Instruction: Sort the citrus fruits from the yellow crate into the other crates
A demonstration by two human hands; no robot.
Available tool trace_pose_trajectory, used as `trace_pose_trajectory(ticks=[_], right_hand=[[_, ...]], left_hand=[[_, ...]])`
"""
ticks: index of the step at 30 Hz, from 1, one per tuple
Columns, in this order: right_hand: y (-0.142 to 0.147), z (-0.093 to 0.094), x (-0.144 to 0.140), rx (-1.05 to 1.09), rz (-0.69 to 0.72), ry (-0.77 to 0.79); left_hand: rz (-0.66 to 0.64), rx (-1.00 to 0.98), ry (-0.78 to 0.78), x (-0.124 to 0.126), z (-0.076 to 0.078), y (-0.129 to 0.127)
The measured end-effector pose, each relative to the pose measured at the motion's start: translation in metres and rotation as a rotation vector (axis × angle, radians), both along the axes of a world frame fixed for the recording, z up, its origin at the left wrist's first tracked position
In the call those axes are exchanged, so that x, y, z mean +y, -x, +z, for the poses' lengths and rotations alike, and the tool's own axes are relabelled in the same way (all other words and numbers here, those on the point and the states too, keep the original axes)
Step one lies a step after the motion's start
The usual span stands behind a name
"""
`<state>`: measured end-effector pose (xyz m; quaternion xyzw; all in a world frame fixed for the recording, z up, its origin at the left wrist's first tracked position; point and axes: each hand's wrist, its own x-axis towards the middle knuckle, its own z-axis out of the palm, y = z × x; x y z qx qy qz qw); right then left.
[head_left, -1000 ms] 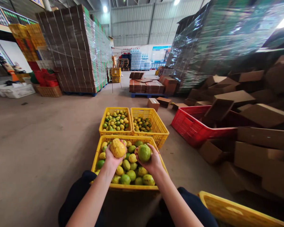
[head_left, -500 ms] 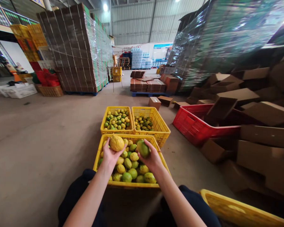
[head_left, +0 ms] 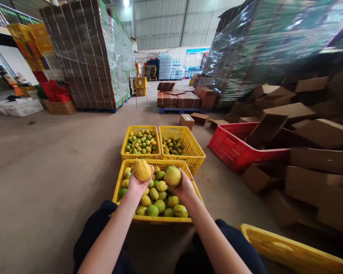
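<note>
Resting in my left hand (head_left: 139, 186) is a bumpy yellow lemon (head_left: 142, 170), with the fingers curled round its underside and side. My right hand (head_left: 186, 187) grips a yellow-green lemon (head_left: 173, 176) from its right side. Both hands are above the near part of a yellow crate (head_left: 162, 219), which holds many green and yellow lemons (head_left: 153, 194). The two held fruits are apart from each other. Fingers of both hands are partly hidden behind the fruit.
Beyond the near crate stand a left yellow crate (head_left: 140, 156) and a right yellow crate (head_left: 198, 158), both holding lemons. To the right are a red crate (head_left: 231, 152) and piled cardboard boxes (head_left: 311, 186). Another yellow crate (head_left: 288, 247) sits by my right knee. Wrapped pallet stacks (head_left: 80, 57) rise behind.
The lemon in my right hand has turned, from a dark green side to a paler yellow-green one. My left hand has rolled its lemon slightly and shifted a little right.
</note>
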<state>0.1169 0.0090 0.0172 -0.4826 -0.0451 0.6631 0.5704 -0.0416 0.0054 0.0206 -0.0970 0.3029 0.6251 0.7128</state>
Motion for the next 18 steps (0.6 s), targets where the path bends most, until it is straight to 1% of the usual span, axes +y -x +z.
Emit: trace_pose_trajectory(ticks=[2,5,9,11,13,16,18], right_hand=[[0.000,-0.001,-0.001,-0.009,0.019,0.016],[-0.001,0.001,-0.003,-0.004,0.101,0.040],[-0.004,0.007,-0.008,0.022,0.171,-0.002],[-0.006,0.009,-0.009,0.030,0.167,-0.036],[-0.007,0.009,-0.009,0.034,0.139,-0.056],[-0.009,0.008,-0.009,0.054,0.138,-0.081],[-0.009,0.006,-0.009,0.085,0.147,-0.082]], left_hand=[[-0.040,0.029,-0.019,0.000,0.001,-0.002],[-0.083,0.025,-0.054,-0.002,0.005,-0.005],[-0.083,0.043,-0.064,-0.005,0.013,-0.008],[-0.061,0.056,-0.050,-0.005,0.014,-0.008],[-0.057,0.020,-0.050,-0.004,0.013,-0.008],[-0.099,-0.048,-0.068,-0.001,0.010,-0.006],[-0.135,-0.036,-0.096,-0.001,0.009,-0.005]])
